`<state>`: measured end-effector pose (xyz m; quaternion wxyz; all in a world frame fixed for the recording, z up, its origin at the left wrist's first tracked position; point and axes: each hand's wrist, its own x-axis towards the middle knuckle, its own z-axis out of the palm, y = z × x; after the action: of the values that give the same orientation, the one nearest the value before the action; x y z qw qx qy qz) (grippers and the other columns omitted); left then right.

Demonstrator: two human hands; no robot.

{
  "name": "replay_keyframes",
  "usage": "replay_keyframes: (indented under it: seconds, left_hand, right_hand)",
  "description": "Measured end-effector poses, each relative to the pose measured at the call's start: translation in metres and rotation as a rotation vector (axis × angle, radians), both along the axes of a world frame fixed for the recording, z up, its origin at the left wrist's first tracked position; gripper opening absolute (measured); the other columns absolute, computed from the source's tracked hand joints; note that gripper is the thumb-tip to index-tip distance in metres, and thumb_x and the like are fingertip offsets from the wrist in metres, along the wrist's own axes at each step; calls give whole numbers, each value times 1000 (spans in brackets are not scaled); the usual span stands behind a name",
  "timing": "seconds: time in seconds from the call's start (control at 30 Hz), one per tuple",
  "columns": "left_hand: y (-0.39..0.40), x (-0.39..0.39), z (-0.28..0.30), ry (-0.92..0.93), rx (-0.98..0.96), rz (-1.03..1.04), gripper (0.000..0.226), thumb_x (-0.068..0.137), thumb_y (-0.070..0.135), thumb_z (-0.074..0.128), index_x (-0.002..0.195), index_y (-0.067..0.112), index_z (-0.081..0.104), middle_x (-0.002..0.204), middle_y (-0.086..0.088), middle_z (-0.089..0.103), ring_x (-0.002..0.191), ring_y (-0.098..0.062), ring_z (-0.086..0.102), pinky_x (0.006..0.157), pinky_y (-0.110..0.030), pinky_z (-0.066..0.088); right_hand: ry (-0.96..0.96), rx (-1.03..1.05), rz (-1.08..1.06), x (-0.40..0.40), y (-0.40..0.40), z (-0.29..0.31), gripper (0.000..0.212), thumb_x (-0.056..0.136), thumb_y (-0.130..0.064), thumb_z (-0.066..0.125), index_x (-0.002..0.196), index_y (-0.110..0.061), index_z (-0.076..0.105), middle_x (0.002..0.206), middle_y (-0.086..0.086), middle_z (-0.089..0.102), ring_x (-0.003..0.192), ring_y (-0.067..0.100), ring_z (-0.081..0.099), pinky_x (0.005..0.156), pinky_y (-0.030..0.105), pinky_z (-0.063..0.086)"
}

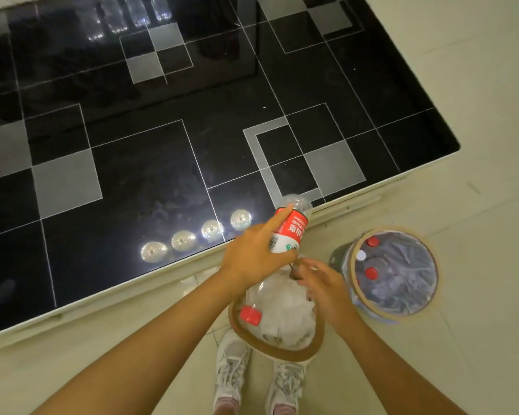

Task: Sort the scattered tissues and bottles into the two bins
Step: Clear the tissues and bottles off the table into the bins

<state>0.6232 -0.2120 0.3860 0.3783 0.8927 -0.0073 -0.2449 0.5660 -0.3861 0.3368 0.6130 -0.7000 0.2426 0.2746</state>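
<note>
My left hand (252,253) grasps the bottle (289,229) above the tissue bin (277,351); my right hand (321,283), its grip unclear, reaches beneath, perhaps steadying it for the bottle bin (396,317).

A glossy black table (150,163) with grey squares and thin white lines fills the upper left (ceiling lights glint near its front edge). Beside it lies a pale tiled floor (477,205). Two round bins stand on the floor: one (282,353) by the shoes (231,369), one (432,298) to the right, holding bottles.
</note>
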Motion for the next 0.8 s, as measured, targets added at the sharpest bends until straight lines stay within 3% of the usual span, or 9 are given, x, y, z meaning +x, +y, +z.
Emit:
replay_keyframes:
  seconds: [0.1, 0.17, 0.27, 0.37, 0.47, 0.57, 0.67, 0.73, 0.8]
  left_hand:
    - [-31, 6, -1, 9, -86, -14, 68, 88, 52, 57, 142, 57, 18, 130, 5, 57, 108, -18, 59, 91, -38, 52]
    - [-56, 6, -6, 72, -146, -27, 56, 96, 47, 46, 146, 49, 21, 136, 2, 54, 114, -21, 57, 96, -37, 48]
    - [-95, 3, -21, 255, -230, -40, 48, 101, 46, 30, 148, 45, 19, 139, -7, 53, 117, -25, 57, 100, -41, 47]
    - [-129, -3, -32, 388, -215, -107, 52, 101, 46, 31, 150, 42, 13, 135, -11, 56, 116, -29, 57, 100, -43, 47]
    - [-153, -11, -41, 426, -178, -194, 59, 100, 39, 40, 152, 31, 13, 137, -10, 53, 122, -30, 53, 101, -36, 43]
    - [-167, -17, -53, 438, -181, -206, 58, 98, 32, 48, 150, 29, 20, 131, -8, 54, 121, -29, 53, 103, -41, 43]
    - [-172, -21, -67, 460, -171, -145, 55, 97, 34, 51, 147, 24, 29, 126, -8, 56, 118, -27, 54, 102, -43, 43]
    - [-176, -23, -73, 466, -146, -122, 50, 97, 33, 50, 143, 22, 34, 124, -8, 57, 116, -26, 55, 102, -41, 43]
    - [-180, -23, -79, 470, -132, -122, 45, 98, 30, 50, 140, 20, 38, 120, -8, 59, 110, -21, 57, 99, -35, 44]
  right_hand:
    - [114, 181, -202, 13, -5, 18, 32, 89, -46, 55, 116, -28, 58, 106, 3, 69, 89, 24, 71, 83, 46, 56]
    - [109, 283, -285, 10, -11, 22, 50, 78, -55, 67, 119, -28, 59, 112, 7, 69, 95, 27, 70, 83, 48, 55]
    - [149, 349, -530, 4, -27, 19, 73, 63, -43, 81, 128, -24, 53, 115, 14, 66, 103, 33, 65, 86, 50, 54]
    - [245, 168, -742, -1, -64, 1, 66, 70, -37, 79, 128, -26, 49, 115, 13, 63, 101, 32, 65, 86, 53, 54]
    - [348, 145, -853, -15, -124, -38, 84, 59, -42, 85, 131, -22, 46, 119, 16, 61, 103, 37, 64, 88, 59, 51]
    - [420, 126, -829, -28, -181, -83, 85, 58, -37, 87, 130, -16, 48, 121, 18, 61, 104, 41, 64, 82, 60, 52]
    - [439, 102, -764, -39, -221, -121, 80, 57, -40, 87, 123, -12, 52, 119, 21, 61, 99, 44, 65, 77, 69, 49]
    - [417, 78, -755, -38, -230, -123, 78, 54, -40, 86, 120, -11, 54, 119, 22, 62, 100, 45, 64, 75, 71, 48]
    - [409, 80, -731, -27, -221, -94, 56, 73, -33, 76, 120, -8, 55, 120, 22, 61, 106, 41, 62, 83, 68, 48]
